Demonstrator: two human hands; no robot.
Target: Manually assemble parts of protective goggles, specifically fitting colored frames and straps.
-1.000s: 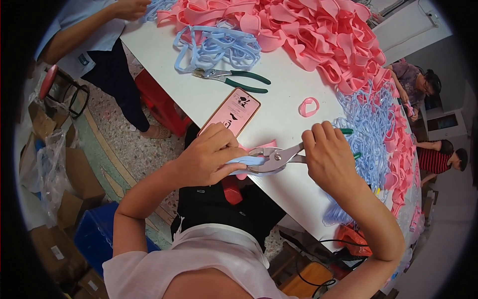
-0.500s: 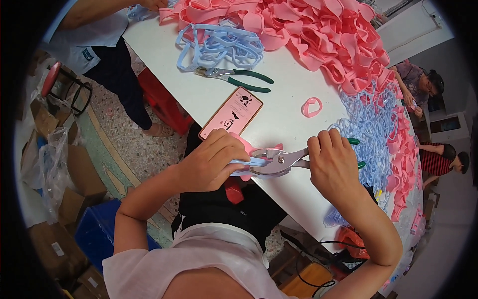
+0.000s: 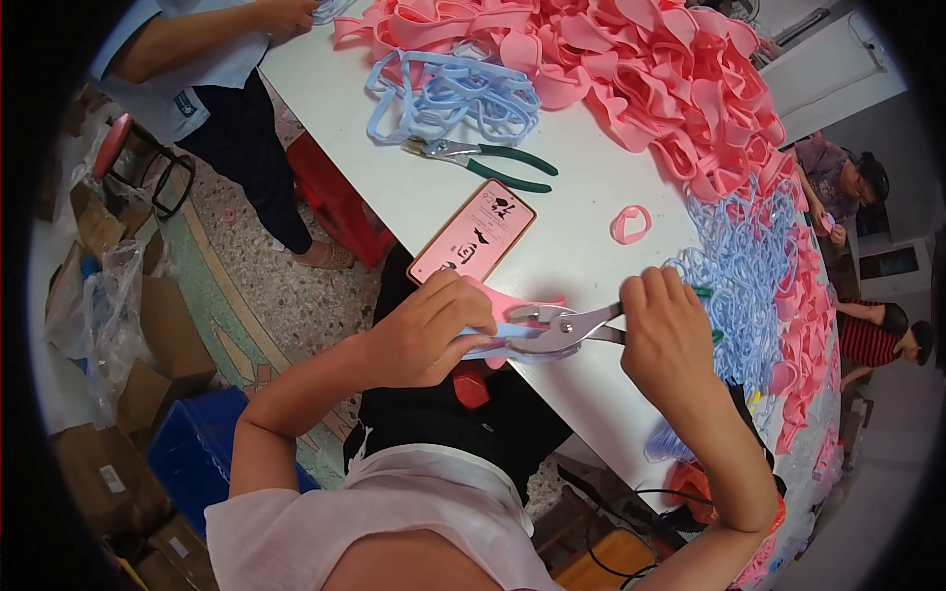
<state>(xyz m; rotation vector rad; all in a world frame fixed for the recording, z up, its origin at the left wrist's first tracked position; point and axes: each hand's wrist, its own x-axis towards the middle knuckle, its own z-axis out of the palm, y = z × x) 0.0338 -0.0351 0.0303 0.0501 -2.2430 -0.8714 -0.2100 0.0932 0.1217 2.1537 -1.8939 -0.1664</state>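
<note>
My left hand (image 3: 429, 330) is closed on a light blue elastic strap (image 3: 507, 331) and a pink foam piece (image 3: 501, 297), near the table's front edge. In my right hand (image 3: 670, 325) are the handles of metal pliers (image 3: 560, 333) with green grips; my fingers are wrapped round them. The pliers' jaws point left and overlap the strap and the pink piece just beside my left fingers. Whether the jaws bite on the strap cannot be made out. Beyond my left hand a phone (image 3: 473, 231) with a pink screen lies on the table.
A second pair of green-handled pliers (image 3: 483, 161) lies by a bundle of blue straps (image 3: 453, 98). A small pink loop (image 3: 631, 225) rests alone. Pink foam pieces (image 3: 650, 79) heap at the back, blue cords (image 3: 739, 286) at right. A co-worker's arm (image 3: 197, 39) is at upper left.
The whole view has shifted, so the table's things appear slightly farther right and lower. Both hands keep their hold, and the pliers stay at the blue strap.
</note>
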